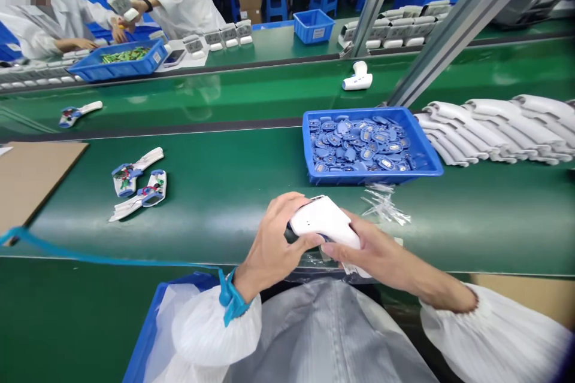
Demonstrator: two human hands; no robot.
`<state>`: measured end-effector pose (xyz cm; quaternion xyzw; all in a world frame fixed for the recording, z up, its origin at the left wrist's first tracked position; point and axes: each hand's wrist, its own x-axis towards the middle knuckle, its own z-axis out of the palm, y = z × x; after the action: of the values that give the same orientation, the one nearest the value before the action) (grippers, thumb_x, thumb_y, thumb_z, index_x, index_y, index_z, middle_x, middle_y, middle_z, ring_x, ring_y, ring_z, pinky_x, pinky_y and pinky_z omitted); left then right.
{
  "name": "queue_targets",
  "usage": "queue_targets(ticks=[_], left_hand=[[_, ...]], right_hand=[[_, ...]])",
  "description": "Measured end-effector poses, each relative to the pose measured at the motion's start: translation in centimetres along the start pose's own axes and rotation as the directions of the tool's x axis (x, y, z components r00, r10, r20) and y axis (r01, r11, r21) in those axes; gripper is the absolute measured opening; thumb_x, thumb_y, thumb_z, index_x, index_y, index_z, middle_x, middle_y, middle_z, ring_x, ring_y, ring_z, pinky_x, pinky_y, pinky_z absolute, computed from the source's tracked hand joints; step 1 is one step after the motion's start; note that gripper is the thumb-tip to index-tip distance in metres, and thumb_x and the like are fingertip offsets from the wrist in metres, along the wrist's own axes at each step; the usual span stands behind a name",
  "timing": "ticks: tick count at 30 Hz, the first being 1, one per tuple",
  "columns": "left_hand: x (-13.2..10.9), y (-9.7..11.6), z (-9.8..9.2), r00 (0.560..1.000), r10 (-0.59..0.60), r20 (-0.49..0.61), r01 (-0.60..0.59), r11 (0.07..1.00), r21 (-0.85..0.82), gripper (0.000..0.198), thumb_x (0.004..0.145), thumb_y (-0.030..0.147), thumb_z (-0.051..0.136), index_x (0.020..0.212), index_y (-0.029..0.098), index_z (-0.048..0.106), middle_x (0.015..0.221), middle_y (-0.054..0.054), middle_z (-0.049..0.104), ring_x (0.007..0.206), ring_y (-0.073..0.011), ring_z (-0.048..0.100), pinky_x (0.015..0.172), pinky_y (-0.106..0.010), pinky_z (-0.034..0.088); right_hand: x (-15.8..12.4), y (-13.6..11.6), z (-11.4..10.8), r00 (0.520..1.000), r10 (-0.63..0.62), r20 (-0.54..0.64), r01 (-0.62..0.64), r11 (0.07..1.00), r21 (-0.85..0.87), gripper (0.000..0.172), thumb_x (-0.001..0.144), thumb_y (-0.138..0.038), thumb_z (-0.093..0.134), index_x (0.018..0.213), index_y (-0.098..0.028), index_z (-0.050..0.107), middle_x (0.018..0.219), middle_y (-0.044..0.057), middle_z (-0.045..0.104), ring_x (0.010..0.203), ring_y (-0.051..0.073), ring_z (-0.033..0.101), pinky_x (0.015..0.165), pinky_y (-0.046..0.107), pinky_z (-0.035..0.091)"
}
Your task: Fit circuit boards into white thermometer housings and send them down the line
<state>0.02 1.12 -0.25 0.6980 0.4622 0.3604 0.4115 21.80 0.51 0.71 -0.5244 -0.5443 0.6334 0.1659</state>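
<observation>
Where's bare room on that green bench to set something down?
Bare worktop lies between the opened handheld devices and the blue tray, and right of the thin strips, in front of the white shells. It's crowded where the left hand and right hand hold a white casing, near strips and tray.

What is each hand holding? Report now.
Left hand: closed, holding a white gun-shaped device.
Right hand: closed, holding the same device's other end.
</observation>
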Motion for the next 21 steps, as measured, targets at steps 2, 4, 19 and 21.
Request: queue_targets(ticks=[2,4,19,21], left_hand=[[-0.1,0.1,0.0,1.0,0.022,-0.017,-0.021,0.998,0.06,0.045,0.088,0.037,0.073,0.129,0.023,0.061,0.136,-0.01,0.059,0.126,-0.0277,0.052,0.108,-0.041,0.041],[-0.2,0.1,0.0,0.997,0.07,-0.037,-0.064,0.99,0.128,0.039,0.089,0.034,0.073,0.125,0.024,0.063,0.133,-0.01,0.061,0.124,-0.028,0.053,0.107,-0.043,0.042],[-2.0,-1.1,-0.8,0.933,0.337,-0.128,-0.297,0.92,0.256,0.041,0.091,0.003,0.046,0.128,0.02,0.052,0.119,-0.01,0.062,0.113,-0.0229,0.059,0.099,-0.041,0.05],[-1.6,-0.9,-1.1,0.971,0.236,-0.028,-0.223,0.946,0.235,0.039,0.089,0.002,0.047,0.124,0.02,0.052,0.115,-0.01,0.06,0.108,-0.022,0.058,0.093,-0.037,0.052]], right_hand=[[-0.3,0.2,0.4,1.0,-0.014,-0.008,0.014,1.0,-0.009,0.06,0.085,-0.052,0.07,0.136,-0.026,0.052,0.095,0.001,0.066,0.073,0.015,0.059,0.06,0.027,0.05],[-0.5,0.2,0.7,0.999,-0.038,-0.003,0.038,0.999,0.021,0.065,0.084,-0.05,0.072,0.141,-0.029,0.05,0.107,0.003,0.068,0.084,0.018,0.063,0.067,0.029,0.052],[-2.0,-0.7,1.1,0.984,0.146,0.104,-0.171,0.937,0.306,0.047,0.082,-0.059,0.073,0.116,-0.027,0.065,0.113,0.005,0.068,0.106,0.026,0.062,0.089,0.04,0.051],[-1.9,-0.9,1.6,0.985,0.122,0.125,-0.158,0.925,0.346,0.046,0.08,-0.056,0.076,0.116,-0.028,0.067,0.114,0.004,0.068,0.107,0.026,0.06,0.089,0.039,0.049]])
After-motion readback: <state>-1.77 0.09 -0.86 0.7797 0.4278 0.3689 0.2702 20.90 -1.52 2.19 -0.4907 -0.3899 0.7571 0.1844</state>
